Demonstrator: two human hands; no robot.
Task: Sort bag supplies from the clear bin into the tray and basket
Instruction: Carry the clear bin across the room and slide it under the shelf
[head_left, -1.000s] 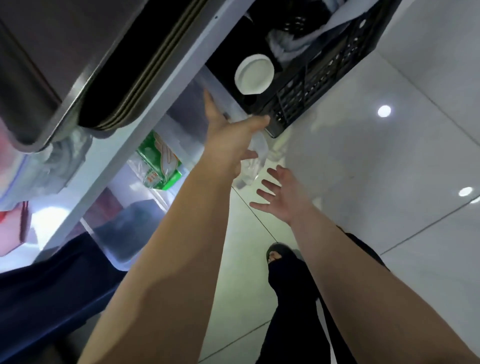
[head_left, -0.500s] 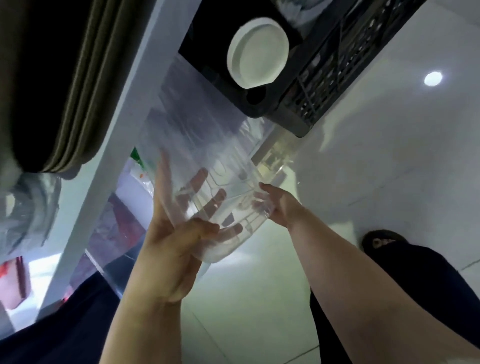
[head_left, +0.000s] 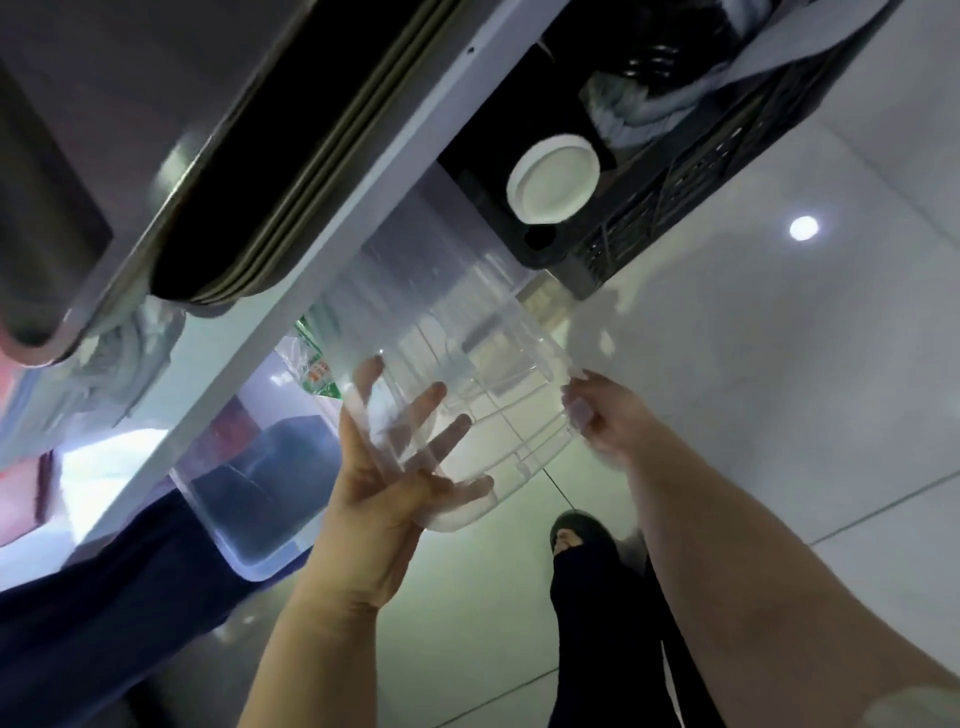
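Note:
Both my hands hold an empty clear bin (head_left: 467, 332) in mid-air beside the white table edge (head_left: 332, 244). My left hand (head_left: 384, 493) grips its near left corner, fingers showing through the plastic. On the bin's right rim sits my right hand (head_left: 602, 415), blurred. A black slatted basket (head_left: 670, 187) stands just beyond the bin, holding a white round lid (head_left: 553, 179) and grey-white bags. A stack of dark trays (head_left: 249, 171) lies on the table at upper left.
A second clear bin (head_left: 260, 499) with dark contents and a green packet (head_left: 317, 358) sit under the table. A metal pan (head_left: 57, 218) is at far left. White tiled floor (head_left: 779, 389) spreads right; my dark trouser leg and foot (head_left: 576, 540) are below.
My hands reached up to the clear bin, took hold of it and drew it out toward me. Since half a second ago it has shifted slightly right.

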